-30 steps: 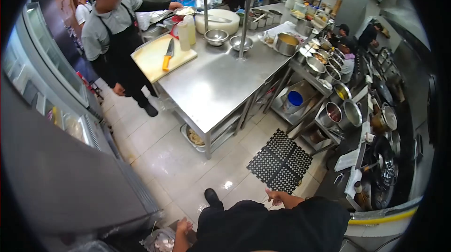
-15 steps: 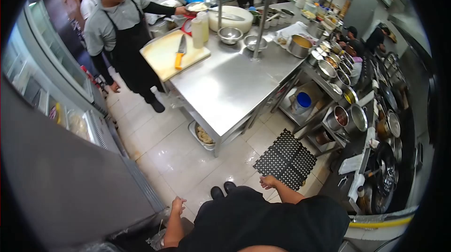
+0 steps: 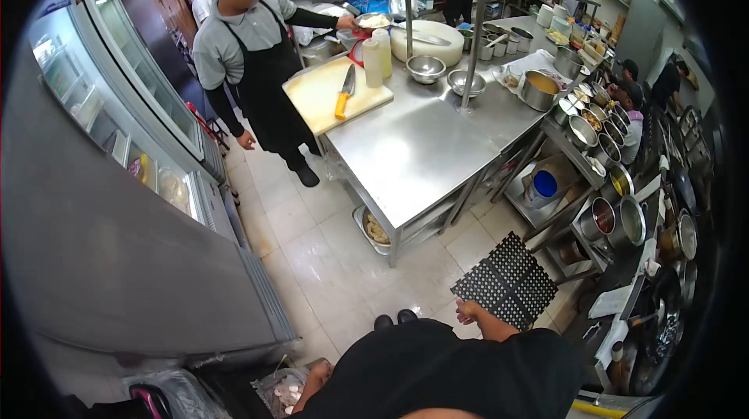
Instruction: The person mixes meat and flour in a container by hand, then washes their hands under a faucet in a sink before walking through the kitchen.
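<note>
My left hand (image 3: 318, 374) hangs low beside a clear plastic bag (image 3: 269, 388) with pale pieces in it, at the bottom of the view. Its fingers are mostly hidden, so I cannot make out whether they touch the bag. My right hand (image 3: 468, 310) is held out in front of my dark clothing, over the floor by the black rubber mat (image 3: 507, 282). Its fingers are loosely bent and apart, with nothing seen in them.
Ahead stands a steel table (image 3: 390, 161) bearing a cutting board (image 3: 312, 95), an orange-handled knife (image 3: 342, 103), squeeze bottles and bowls. A co-worker (image 3: 257, 68) in a black apron stands at its left. Fridges (image 3: 125, 115) line the left; pots (image 3: 624, 220) and a wok (image 3: 663, 317) the right.
My left hand has dropped down to the plastic bag, which now shows more. The view has swung left, so the room appears shifted right. The right hand stays held out.
</note>
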The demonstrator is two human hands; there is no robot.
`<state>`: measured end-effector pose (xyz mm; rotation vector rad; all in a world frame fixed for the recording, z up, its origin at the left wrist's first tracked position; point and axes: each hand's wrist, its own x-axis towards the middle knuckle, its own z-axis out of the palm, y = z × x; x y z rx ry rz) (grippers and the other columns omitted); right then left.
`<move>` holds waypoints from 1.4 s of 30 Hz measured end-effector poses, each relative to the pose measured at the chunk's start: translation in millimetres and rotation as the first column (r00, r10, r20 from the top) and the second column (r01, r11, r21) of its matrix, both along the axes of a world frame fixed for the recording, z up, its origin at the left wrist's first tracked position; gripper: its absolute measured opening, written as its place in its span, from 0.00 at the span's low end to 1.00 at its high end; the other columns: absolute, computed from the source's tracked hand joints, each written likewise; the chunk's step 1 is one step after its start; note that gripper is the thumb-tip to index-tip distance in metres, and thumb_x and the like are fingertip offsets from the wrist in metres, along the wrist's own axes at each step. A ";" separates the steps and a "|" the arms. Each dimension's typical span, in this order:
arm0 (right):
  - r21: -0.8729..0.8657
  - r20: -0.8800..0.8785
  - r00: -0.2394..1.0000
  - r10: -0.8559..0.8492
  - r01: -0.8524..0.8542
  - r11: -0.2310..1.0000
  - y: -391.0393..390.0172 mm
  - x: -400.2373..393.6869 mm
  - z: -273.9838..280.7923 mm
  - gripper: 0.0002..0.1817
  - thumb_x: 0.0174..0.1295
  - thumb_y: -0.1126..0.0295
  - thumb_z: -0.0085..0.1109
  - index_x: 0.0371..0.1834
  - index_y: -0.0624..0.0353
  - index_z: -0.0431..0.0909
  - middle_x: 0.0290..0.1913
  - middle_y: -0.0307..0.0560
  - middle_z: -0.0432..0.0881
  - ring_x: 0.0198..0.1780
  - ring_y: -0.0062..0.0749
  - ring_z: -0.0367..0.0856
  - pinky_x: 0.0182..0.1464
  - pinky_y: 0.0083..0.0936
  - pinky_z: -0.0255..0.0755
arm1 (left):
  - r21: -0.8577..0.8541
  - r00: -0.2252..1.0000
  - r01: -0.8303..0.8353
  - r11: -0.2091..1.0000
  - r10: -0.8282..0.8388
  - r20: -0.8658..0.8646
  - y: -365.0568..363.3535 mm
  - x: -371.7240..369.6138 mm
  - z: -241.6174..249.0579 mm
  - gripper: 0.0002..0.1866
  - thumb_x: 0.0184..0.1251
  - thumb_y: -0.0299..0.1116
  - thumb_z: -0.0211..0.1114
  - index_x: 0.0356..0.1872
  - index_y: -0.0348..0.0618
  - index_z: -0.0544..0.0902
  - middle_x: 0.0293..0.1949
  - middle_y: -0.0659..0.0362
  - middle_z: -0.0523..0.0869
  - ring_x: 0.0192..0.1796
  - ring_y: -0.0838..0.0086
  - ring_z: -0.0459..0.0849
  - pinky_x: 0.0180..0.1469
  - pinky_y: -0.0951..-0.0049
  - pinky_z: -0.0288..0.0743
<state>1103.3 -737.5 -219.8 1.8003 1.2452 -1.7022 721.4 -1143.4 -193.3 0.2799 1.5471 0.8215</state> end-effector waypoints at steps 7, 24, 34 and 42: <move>-0.044 -0.050 0.999 -0.001 -0.001 0.999 -5.5 1.6 6.0 0.52 0.51 0.27 0.11 0.49 0.61 0.73 0.32 0.47 0.77 0.31 0.33 0.75 0.39 0.38 0.71 | -0.254 0.998 -0.058 0.965 0.048 -0.048 33.2 -0.8 21.4 0.23 0.66 0.44 0.36 0.38 0.37 0.77 0.31 0.57 0.77 0.29 0.68 0.71 0.33 0.67 0.66; -0.110 -0.095 0.992 -0.088 0.077 0.991 -20.6 53.4 -37.5 0.26 0.65 0.51 0.38 0.32 0.64 0.77 0.20 0.43 0.72 0.19 0.29 0.68 0.24 0.26 0.67 | -0.623 0.776 0.199 0.757 -0.510 -0.371 78.9 -32.3 13.3 0.35 0.49 0.44 0.64 0.58 0.34 0.67 0.56 0.49 0.72 0.55 0.67 0.74 0.57 0.74 0.63; -0.072 -0.025 0.996 0.080 -0.082 0.994 -24.8 49.3 -13.3 0.26 0.64 0.47 0.36 0.33 0.58 0.78 0.20 0.40 0.72 0.21 0.25 0.68 0.30 0.29 0.71 | -0.496 0.966 -0.148 0.856 0.017 -0.259 74.0 -28.6 -29.3 0.35 0.56 0.53 0.57 0.52 0.28 0.70 0.50 0.46 0.76 0.46 0.59 0.78 0.48 0.66 0.71; 0.040 -0.064 0.813 0.579 -0.578 0.815 -22.1 79.2 -95.0 0.11 0.52 0.70 0.49 0.36 0.59 0.78 0.31 0.44 0.79 0.32 0.29 0.77 0.28 0.27 0.74 | -0.402 0.902 -0.418 0.815 0.321 -0.288 58.1 -9.5 -34.2 0.35 0.61 0.57 0.48 0.48 0.26 0.73 0.46 0.46 0.78 0.42 0.56 0.79 0.46 0.63 0.72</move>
